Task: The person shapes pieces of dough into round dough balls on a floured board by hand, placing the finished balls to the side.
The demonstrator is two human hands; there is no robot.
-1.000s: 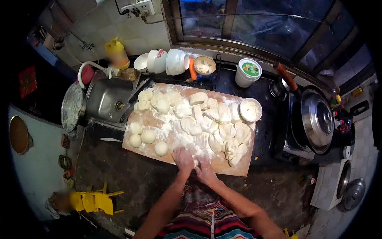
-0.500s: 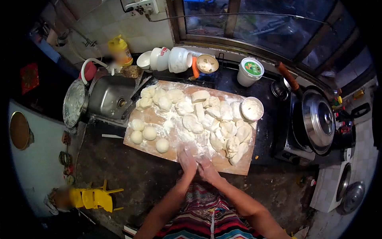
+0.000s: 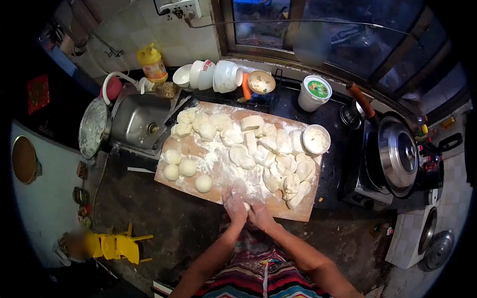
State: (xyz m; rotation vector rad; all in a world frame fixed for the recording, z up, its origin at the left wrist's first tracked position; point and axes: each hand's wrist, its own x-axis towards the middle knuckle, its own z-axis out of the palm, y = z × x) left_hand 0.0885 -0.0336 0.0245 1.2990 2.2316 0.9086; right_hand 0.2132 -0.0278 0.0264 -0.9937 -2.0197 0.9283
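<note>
Hands at work over a floured, rectangular tan wooden board (image 3: 278,207) on a black table (image 3: 332,149); clock directions taken from the board's centre. Left hand (image 3: 235,206) at 6 o'clock, at the near edge, fingers reaching forward over floured wood. Right hand (image 3: 260,214) just beside it, between 5 and 6 o'clock, angled inward. Small off-white piece of dough (image 3: 247,206) shows in the gap between the two hands, apparently touching both; fingers of each are foreshortened and partly hidden, so cannot tell whether they are pinching it or merely pressed together around it.

Four smooth, round white dough balls (image 3: 188,167) grouped between 8 and 9 o'clock. Rough, cream-coloured dough lumps (image 3: 290,184) crowd the 3 to 5 o'clock side; more lie toward 11. Round white bowl of pale flour (image 3: 316,139) between 2 and 3, at the board's edge.

Off the board: white plastic tub with green-labelled lid (image 3: 314,102) between 1 and 2; black pan under a domed steel lid (image 3: 395,154) at 3; rectangular stainless-steel sink (image 3: 133,111) between 9 and 10. Yellow plastic chair (image 3: 126,248) on the floor, 8 o'clock.
</note>
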